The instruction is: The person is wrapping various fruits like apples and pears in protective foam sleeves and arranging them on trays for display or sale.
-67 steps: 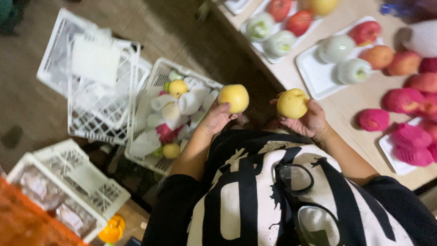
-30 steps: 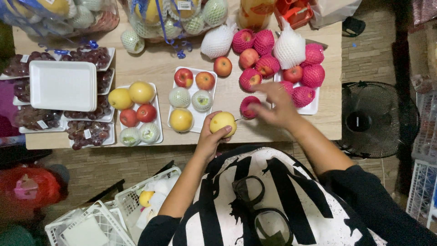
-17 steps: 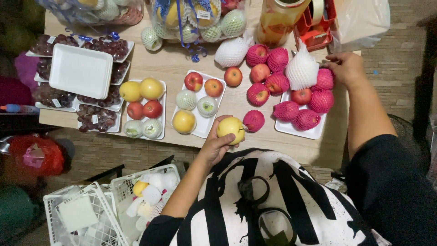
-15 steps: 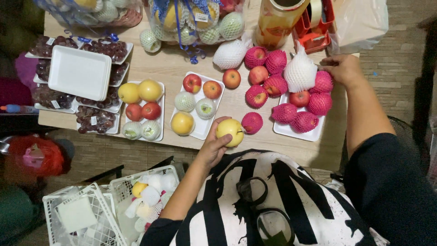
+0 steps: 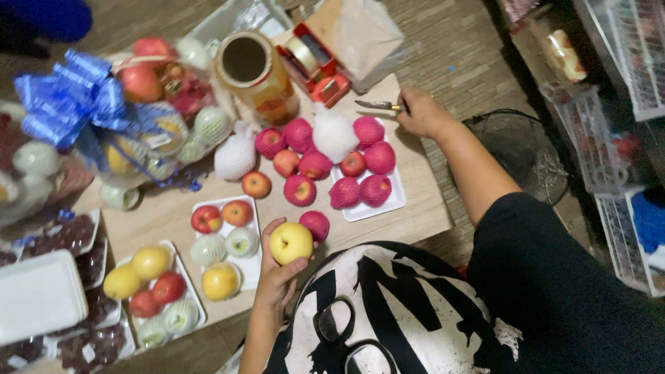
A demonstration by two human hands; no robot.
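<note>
Since the last look, the right hand [image 5: 421, 114] has gone from hovering by the far edge of the fruit tray out to the table corner, and it's now closed around the handle of a small knife [image 5: 374, 105], blade pointing left toward the red tape dispenser [image 5: 315, 66]. Left hand [image 5: 277, 273] hasn't really budged: it's cupped under a yellow apple [image 5: 291, 242], fingers wrapped up the left side and thumb underneath, holding it just above the near table edge, close to the body. My guess is it's parked there so the apple stays steady and handy while the other arm does the reaching. Right arm is stretched nearly straight, forearm running diagonally across the table's right end, wrist bent a bit inward over the knife. Right beside the apple sits one loose fruit in pink foam netting [image 5: 316, 224], and just left of it there's a white tray [image 5: 228, 239] with red apples, two white-netted fruits and a yellow one. Bigger white tray [image 5: 388, 204] further back has a bunch more pink-netted fruit, well apart from the held apple.
</note>
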